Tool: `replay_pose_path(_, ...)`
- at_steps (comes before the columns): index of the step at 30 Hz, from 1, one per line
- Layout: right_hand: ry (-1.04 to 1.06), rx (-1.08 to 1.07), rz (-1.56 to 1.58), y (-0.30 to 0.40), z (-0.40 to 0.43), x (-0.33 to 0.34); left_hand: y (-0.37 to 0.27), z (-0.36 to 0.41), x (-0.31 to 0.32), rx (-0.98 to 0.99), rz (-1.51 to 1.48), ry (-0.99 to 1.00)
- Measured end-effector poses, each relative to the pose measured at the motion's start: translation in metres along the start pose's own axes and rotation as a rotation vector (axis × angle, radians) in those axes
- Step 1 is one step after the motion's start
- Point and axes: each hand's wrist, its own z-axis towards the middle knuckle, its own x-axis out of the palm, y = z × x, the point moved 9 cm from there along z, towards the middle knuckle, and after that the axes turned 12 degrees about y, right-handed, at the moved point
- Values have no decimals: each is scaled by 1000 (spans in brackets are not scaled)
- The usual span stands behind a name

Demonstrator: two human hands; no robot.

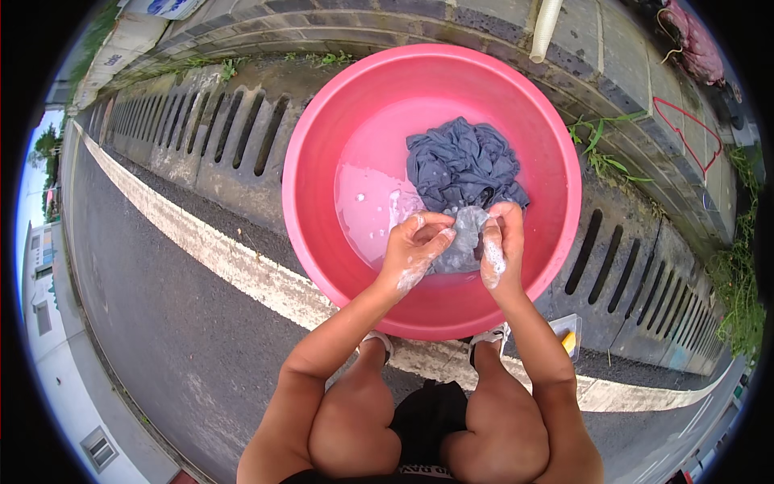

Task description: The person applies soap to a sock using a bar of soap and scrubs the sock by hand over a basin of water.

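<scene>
Both of my hands are over the near part of a large pink plastic basin (314, 97), with white suds on the skin. A thin, wet, light grey cloth (467, 233) hangs between them. My left hand (417, 245) pinches its left side with thumb and fingertips. On its right side, my right hand (503, 245) grips the cloth near the upper corner. The lower part of the cloth drapes down toward the water. Just beyond my hands, a crumpled dark blue-grey garment (462, 160) lies wet in the basin. Soapy water (369, 187) with patches of foam covers the basin floor.
Slotted concrete drain covers (211, 124) run beneath and beside the basin. Behind it is a low brick wall (611, 60) with a white pipe (546, 30) and a red hanger (689, 139). A clear plastic box (575, 330) holds yellow soap (568, 342) near my right foot.
</scene>
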Motion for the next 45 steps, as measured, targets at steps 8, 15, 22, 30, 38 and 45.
replay_pose_path(8, 64, -90, -52, 7, 0, 9, 6, 6, -3, -19, -96, 35)
replay_pose_path(15, 96, -98, 36, 3, 0, 6, 17, 5, 4, -232, -437, 108)
replay_pose_path(22, 15, -43, -25, -6, -1, -4, 8, 6, 2, -112, -330, 101)
replay_pose_path(30, -49, 5, -75, -31, 2, -10, 1, 9, -2, -25, -349, 141)
replay_pose_path(38, -138, 88, 201, -45, -1, -8, -3, 9, -6, 8, -509, 41)
replay_pose_path(45, 86, 90, 321, -43, -2, 6, -3, 4, -2, -7, -633, 65)
